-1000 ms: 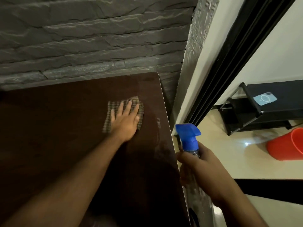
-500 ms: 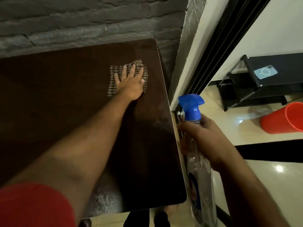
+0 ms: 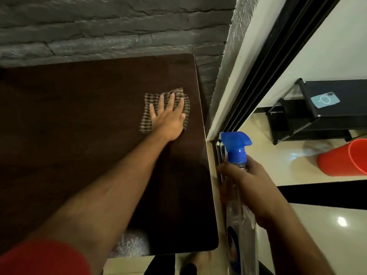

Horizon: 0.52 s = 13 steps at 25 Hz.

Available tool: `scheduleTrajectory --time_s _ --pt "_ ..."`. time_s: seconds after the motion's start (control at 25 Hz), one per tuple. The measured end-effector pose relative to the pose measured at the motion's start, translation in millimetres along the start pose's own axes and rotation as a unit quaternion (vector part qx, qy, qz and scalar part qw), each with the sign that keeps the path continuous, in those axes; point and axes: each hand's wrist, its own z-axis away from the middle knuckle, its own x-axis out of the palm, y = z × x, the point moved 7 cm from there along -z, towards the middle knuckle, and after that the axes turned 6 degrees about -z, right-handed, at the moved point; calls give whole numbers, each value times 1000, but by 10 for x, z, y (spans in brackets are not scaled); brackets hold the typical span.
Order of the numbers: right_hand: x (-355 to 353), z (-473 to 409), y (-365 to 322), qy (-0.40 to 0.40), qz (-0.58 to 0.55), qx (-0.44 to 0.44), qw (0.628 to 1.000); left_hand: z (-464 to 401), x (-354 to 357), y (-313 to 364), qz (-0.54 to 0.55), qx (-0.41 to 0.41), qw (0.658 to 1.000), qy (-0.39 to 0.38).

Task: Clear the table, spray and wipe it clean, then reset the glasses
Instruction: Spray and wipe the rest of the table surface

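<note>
**Cloth pressed flat on the table's far right; spray bottle held off its edge**

Nearest the camera, a red sleeve [image 3: 39,257] covered the upper left arm at the lower left. Just right of the table's near right corner, the right hand [image 3: 250,187] had its fingers curled round the neck of a clear spray bottle [image 3: 241,225], gripping it below the blue trigger head [image 3: 236,143]. The bottle stood roughly upright, off the table's right edge and above the pale tiled floor [image 3: 317,235]; its nozzle pointed left, toward the table. A label showed low on the bottle, too blurred to read.

The dark brown table [image 3: 69,126] filled the left and middle of the view. The left arm reached across it to the far right part, where the left hand [image 3: 168,118] lay palm down with its fingers straight and spread, pressing on a checked cloth [image 3: 146,116]. The cloth lay flat on the table, close to the right edge and short of the far edge, showing around the fingers and to the hand's left.

Beyond the table rose a grey stone-textured wall [image 3: 99,26]. To the far right, past a black door frame [image 3: 278,56], a red bucket [image 3: 345,157] lay on the floor near a black rack [image 3: 297,124], with a light blue phone [image 3: 324,99] on top of the rack.
</note>
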Motion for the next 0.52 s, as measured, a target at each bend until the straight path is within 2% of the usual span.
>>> scheduleTrajectory --time_s 0.08,0.24,0.28,0.36,0.52 --pt "-26 32 2 0 1 -1 1000 55 39 351 0 19 1000 -3" --pt "-13 89 -31 -2 -17 -11 1000 1618 446 642 -50 196 979 40" --pt "-18 80 -21 -3 -20 -9 1000 1842 492 538 -59 206 976 33" --pt "-27 66 12 -5 -17 1 1000 1582 488 227 -73 178 981 10" --pt "-34 28 9 -3 -1 7 1000 156 59 -26 -17 -3 1000 -8"
